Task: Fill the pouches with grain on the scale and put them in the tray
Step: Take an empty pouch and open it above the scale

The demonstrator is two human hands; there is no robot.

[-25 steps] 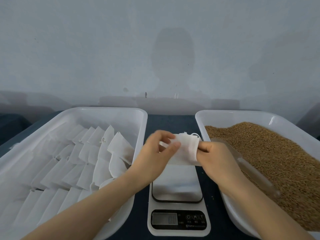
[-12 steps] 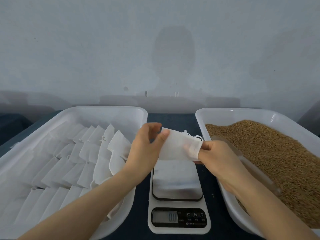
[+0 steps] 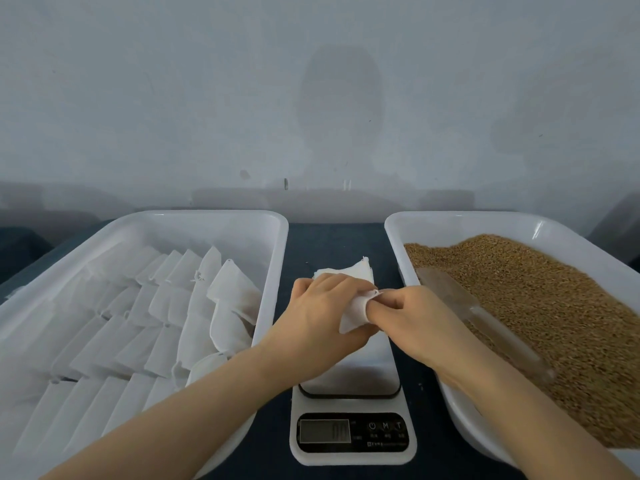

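Seen from the head camera, a person holds a white pouch (image 3: 349,273) in both bare hands just above the steel plate of a kitchen scale (image 3: 353,441). The left hand (image 3: 322,306) is curled over the pouch from the left, gripping its cloth. The right hand (image 3: 412,323) pinches the pouch's near end, with fingertips (image 3: 372,308) tucked into the fabric; whether they are inside its mouth cannot be told. The hands meet over the plate, and the far end of the pouch sticks up behind the left knuckles. The digits on the scale's display are too blurred to read. Beside the scale, the left tray (image 3: 214,220) holds rows of flat white pouches (image 3: 166,306). The right tray (image 3: 450,221) holds brown grain (image 3: 540,306), and a clear scoop (image 3: 478,317) lies on it near the right wrist.
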